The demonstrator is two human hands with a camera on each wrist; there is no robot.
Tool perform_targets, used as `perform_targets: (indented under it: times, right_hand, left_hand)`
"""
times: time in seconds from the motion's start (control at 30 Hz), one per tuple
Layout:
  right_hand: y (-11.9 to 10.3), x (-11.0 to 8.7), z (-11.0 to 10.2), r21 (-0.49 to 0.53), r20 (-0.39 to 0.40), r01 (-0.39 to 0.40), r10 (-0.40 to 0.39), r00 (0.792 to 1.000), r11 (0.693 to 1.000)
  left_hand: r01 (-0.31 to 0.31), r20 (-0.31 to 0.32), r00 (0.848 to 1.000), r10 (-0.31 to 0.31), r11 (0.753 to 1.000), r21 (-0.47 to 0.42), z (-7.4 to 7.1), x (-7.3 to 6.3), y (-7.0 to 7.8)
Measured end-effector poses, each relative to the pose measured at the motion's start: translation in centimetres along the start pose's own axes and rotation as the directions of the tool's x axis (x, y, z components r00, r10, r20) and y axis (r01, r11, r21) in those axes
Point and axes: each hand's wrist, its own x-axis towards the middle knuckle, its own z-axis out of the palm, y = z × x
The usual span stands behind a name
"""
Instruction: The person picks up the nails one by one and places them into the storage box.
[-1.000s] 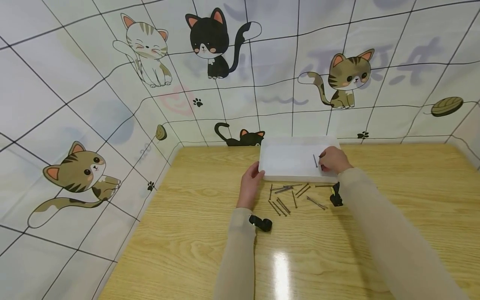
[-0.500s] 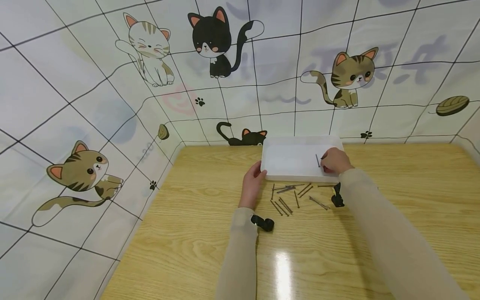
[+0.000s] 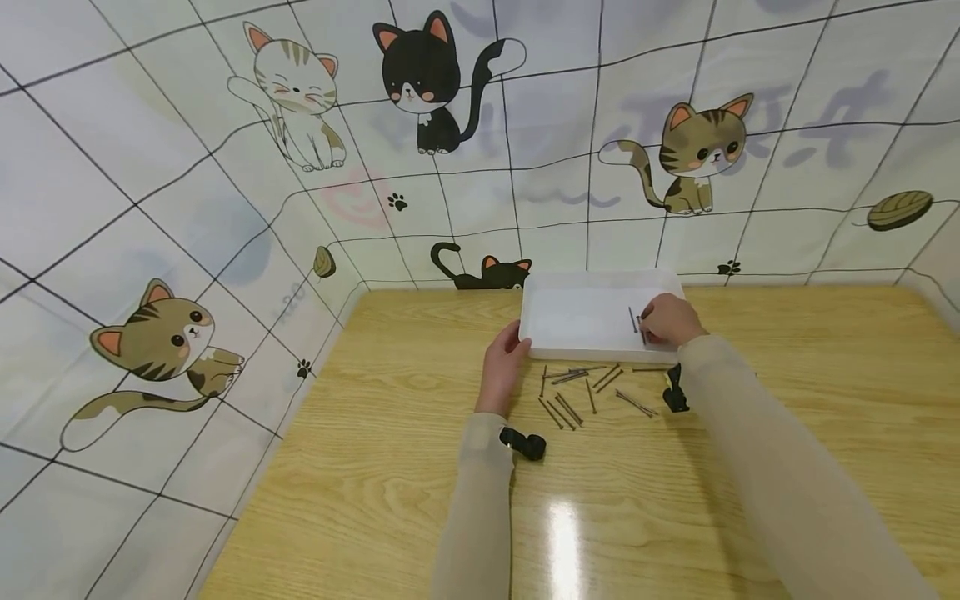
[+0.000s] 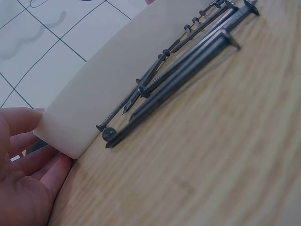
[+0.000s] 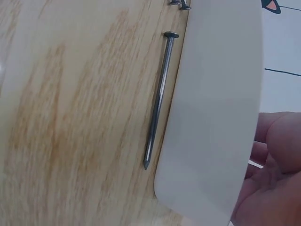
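A shallow white tray point(image 3: 577, 333) stands at the back of the table. My left hand point(image 3: 502, 369) holds its near left corner; in the left wrist view, the thumb lies at the rim and the other fingers point(image 4: 56, 172) reach around the corner. Inside the tray on the right, my right hand point(image 3: 671, 320) has its fingertips pinched at a nail point(image 3: 642, 337). Another nail point(image 3: 633, 320) lies in the tray just left of it. The tray's wall point(image 5: 211, 108) hides the right fingertips in the right wrist view.
Several loose nails point(image 3: 567, 410) lie scattered on the wooden table point(image 3: 360, 467) in front of the tray. One single nail point(image 5: 159, 103) lies close along the tray's front wall, near the right wrist. A cat-patterned wall covering point(image 3: 555, 192) rises directly behind the tray.
The nail at my right fingertips shows more clearly now, roughly alongside the other nail in the tray. My left hand keeps its hold on the corner. The head view has shifted slightly.
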Motion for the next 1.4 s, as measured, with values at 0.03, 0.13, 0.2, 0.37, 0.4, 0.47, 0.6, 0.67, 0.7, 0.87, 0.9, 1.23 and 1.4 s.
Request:
perform_targets:
  times: [0.03, 0.13, 0.2, 0.37, 0.4, 0.47, 0.6, 0.67, 0.7, 0.87, 0.9, 1.23, 1.4]
  right_hand:
    - [0.0, 0.0, -0.1, -0.007, 0.000, 0.008, -0.008, 1.000, 1.000]
    - [-0.2, -0.3, -0.5, -0.022, -0.001, 0.026, -0.026, 1.000, 0.999]
    - [-0.5, -0.6, -0.7, -0.012, -0.003, 0.026, -0.026, 1.000, 1.000]
    - [-1.1, -1.7, -1.5, 0.101, 0.002, 0.032, -0.032, 0.999, 0.994]
    - [-1.2, -2.1, -1.7, 0.134, 0.003, 0.038, -0.038, 0.999, 0.990]
    - [-1.4, -2.7, -2.0, 0.188, 0.001, 0.052, -0.053, 0.999, 0.981]
    - [-1.3, -3.7, -2.5, 0.219, -0.024, 0.087, -0.084, 0.996, 0.972]
    - [-1.0, -3.9, -2.6, 0.223, -0.037, 0.099, -0.093, 0.995, 0.970]
    - [-0.8, -4.1, -2.6, 0.225, -0.043, 0.106, -0.099, 0.994, 0.969]
    - [-0.2, -5.0, -2.2, 0.277, -0.058, 0.138, -0.127, 0.990, 0.951]
    - [-0.2, -5.3, -2.1, 0.291, -0.063, 0.144, -0.131, 0.989, 0.946]
    - [-0.6, -7.4, -0.1, 0.425, -0.131, 0.186, -0.142, 0.981, 0.886]
    - [-0.9, -8.6, 0.7, 0.384, -0.173, 0.214, -0.158, 0.972, 0.898]
  left_hand:
    - [-0.005, 0.001, 1.000, 0.005, 1.000, 0.001, 0.0, 0.0, 0.0]
    - [-0.014, 0.007, 1.000, 0.014, 1.000, 0.003, 0.0, -0.1, 0.2]
    - [-0.012, 0.007, 1.000, 0.012, 1.000, 0.006, 0.0, -0.1, 0.2]
    - [0.001, 0.003, 1.000, -0.001, 1.000, 0.015, 0.0, -0.2, 0.2]
    - [0.001, 0.003, 1.000, -0.001, 1.000, 0.012, 0.0, -0.2, 0.2]
    - [0.003, 0.003, 1.000, -0.003, 1.000, 0.007, -0.1, -0.2, 0.2]
    - [0.005, 0.009, 1.000, -0.005, 1.000, -0.022, -0.1, -0.4, 0.3]
    - [0.006, 0.011, 1.000, -0.005, 0.999, -0.035, -0.1, -0.4, 0.3]
    - [0.008, 0.014, 1.000, -0.007, 0.999, -0.036, -0.1, -0.5, 0.4]
    - [0.008, 0.017, 1.000, -0.007, 0.999, -0.031, 0.0, -0.3, 0.2]
    - [0.007, 0.017, 1.000, -0.006, 0.999, -0.032, 0.0, -0.3, 0.2]
    - [0.010, 0.009, 1.000, -0.010, 0.999, -0.030, 0.1, -0.4, 0.1]
    - [-0.001, 0.014, 1.000, 0.002, 0.999, -0.039, 0.1, -0.4, 0.1]
